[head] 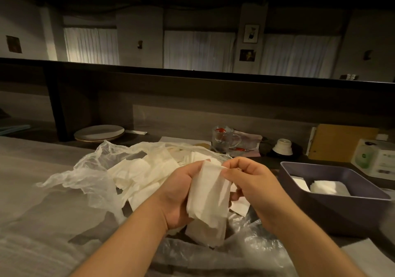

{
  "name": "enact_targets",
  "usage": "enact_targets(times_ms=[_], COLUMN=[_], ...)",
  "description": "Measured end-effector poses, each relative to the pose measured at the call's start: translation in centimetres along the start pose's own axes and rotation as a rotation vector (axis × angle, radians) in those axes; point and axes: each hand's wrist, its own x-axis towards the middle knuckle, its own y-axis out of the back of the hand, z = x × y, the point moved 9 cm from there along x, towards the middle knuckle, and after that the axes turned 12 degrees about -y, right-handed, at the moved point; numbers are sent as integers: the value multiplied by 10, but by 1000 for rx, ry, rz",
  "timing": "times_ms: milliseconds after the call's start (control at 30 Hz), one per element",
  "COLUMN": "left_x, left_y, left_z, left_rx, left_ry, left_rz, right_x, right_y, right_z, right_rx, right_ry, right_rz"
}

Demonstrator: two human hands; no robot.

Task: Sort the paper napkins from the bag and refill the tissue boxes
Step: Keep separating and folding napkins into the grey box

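Observation:
A clear plastic bag (85, 176) lies open on the table with a heap of loose white paper napkins (145, 176) spilling from it. My left hand (177, 193) grips a small stack of folded napkins (208, 197) from the left side. My right hand (252, 185) pinches the stack's top right corner between thumb and fingers. To the right stands a dark purple box (337, 210) with a few white napkins (327, 187) lying inside it.
Stacked plates (99, 132) sit at the back left. A glass mug (224, 139), a small white cup (283, 146), a cardboard box (339, 142) and a white packet (376, 159) line the back right. More crumpled plastic (245, 246) lies below my hands.

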Motion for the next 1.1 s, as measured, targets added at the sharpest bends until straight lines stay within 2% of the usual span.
enact_targets(times_ms=[200, 333, 433, 533, 700, 900, 967, 1100], left_x=[0, -2, -1, 0, 0, -1, -8, -10], left_y=[-16, -20, -18, -14, -8, -20, -29, -21], left_z=[-11, -14, -11, -11, -10, -2, 4, 2], left_rx=[-94, -106, -102, -122, -213, -175, -129, -103], left_ry=[70, 78, 47, 52, 78, 27, 1, 21], left_rz=[-82, -127, -120, -59, 19, -119, -173, -117], right_x=[3, 3, 5, 6, 0, 0, -1, 4], right_y=[9, 11, 3, 4, 4, 1, 1, 7], right_z=[10, 7, 6, 6, -6, -6, -6, 0], right_rx=[44, -128, -240, -220, -377, -442, -428, -199], right_ry=[-41, 35, 78, 100, 271, 287, 284, 208], right_rz=[123, 189, 157, 149, 162, 154, 139, 128])
